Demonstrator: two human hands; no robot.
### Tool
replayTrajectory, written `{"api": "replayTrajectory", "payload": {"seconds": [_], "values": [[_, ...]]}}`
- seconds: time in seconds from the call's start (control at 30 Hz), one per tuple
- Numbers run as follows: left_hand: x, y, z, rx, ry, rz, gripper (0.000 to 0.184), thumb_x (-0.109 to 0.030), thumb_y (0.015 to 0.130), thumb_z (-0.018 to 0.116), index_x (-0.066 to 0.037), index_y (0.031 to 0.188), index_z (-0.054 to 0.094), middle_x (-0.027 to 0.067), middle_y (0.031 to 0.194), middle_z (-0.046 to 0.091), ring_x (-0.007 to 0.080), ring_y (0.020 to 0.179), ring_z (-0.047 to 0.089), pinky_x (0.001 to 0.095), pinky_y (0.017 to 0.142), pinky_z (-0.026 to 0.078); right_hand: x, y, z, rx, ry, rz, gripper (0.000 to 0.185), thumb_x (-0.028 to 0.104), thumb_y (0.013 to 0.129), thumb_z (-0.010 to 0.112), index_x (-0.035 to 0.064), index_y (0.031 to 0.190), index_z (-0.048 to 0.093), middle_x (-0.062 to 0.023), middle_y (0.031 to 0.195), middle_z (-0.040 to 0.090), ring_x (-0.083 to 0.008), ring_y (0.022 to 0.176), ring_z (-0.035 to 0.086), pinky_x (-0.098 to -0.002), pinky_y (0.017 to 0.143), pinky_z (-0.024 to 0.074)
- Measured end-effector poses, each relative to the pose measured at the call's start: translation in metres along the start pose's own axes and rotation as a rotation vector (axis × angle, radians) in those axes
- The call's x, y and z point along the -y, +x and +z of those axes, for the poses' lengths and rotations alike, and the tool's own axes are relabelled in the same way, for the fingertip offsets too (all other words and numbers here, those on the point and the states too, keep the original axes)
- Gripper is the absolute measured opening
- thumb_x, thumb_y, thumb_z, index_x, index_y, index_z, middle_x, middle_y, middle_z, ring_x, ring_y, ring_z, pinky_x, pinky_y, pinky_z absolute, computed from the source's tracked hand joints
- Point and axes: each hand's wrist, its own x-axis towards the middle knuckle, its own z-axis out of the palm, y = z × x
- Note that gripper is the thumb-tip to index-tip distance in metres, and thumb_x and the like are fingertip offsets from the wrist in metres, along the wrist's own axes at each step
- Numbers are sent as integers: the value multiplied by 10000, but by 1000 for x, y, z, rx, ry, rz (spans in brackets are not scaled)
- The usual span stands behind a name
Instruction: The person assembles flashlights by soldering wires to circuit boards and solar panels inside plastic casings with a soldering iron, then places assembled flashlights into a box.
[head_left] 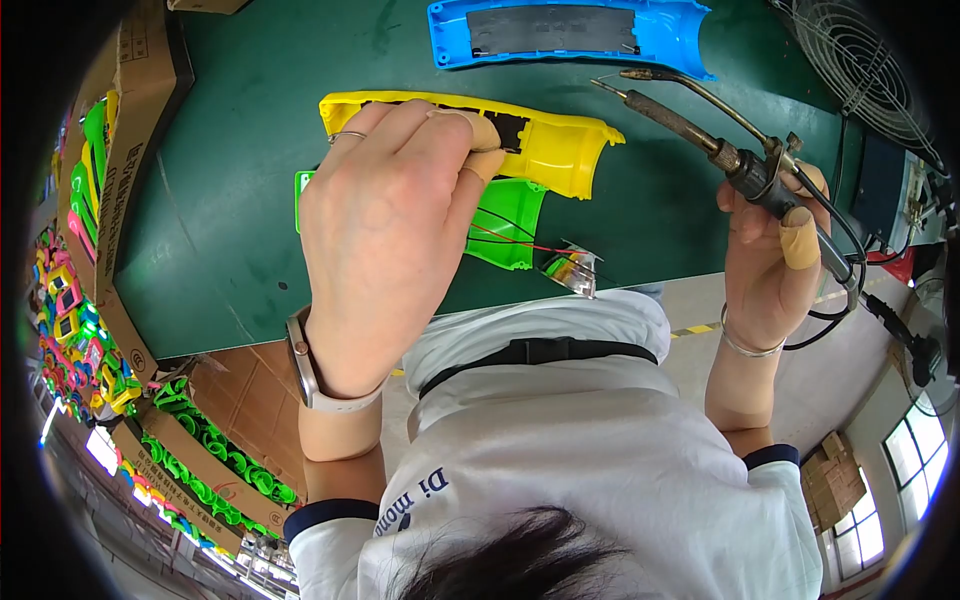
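My right hand [765,250] grips a soldering iron [745,170] by its handle, with a thin bent feed tube [715,95] clamped alongside. The iron's tip points up and left, apart from the shells. Over the yellow plastic shell [565,155] is my left hand [390,210], its thumb and index finger pinched at the dark panel [512,130] inside. What the pinch holds, if anything, is hidden. A green shell [515,205] lies partly under that hand. Red and black wires run across it to a small shiny part [572,270] near the table edge.
A blue shell [570,30] with a dark panel lies at the back of the green table [240,130]. A wire-guarded fan [860,60] stands at the back right. Cardboard boxes [150,130] with colourful plastic parts line the left. A cable [850,290] trails from the iron.
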Motion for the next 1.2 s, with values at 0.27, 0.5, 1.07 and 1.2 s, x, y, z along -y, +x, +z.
{"api": "replayTrajectory", "payload": {"seconds": [0.27,0.5,1.07,1.2], "values": [[8,-6,-20,83,-167,280,146,-40,635,680,-50,756,599,67,881,585,265,848,561,337,724,452,3,1,-4,30,14,26,273,139,842,530,-69,1018,515,-79,935,489,-148,639,543,-348,707,467],[13,-16,-14,140,-337,217,141,26,681,629,-37,796,577,96,941,575,284,967,545,357,800,443,8,-1,7,14,54,-9,278,158,841,534,-50,1024,510,-80,910,507,-147,634,535,-362,710,464],[39,-15,-12,-301,-346,-231,125,6,705,594,-50,813,623,69,792,608,214,675,586,287,593,461,-20,3,74,18,38,206,214,76,777,580,-15,949,491,-82,785,559,-146,629,565,-235,591,456],[46,-6,-30,-10,-286,-145,108,10,715,583,-25,816,600,81,788,600,204,683,586,281,604,457,-16,7,67,38,-27,224,265,82,770,590,-34,986,491,-78,791,564,-145,641,573,-240,599,466]]}}
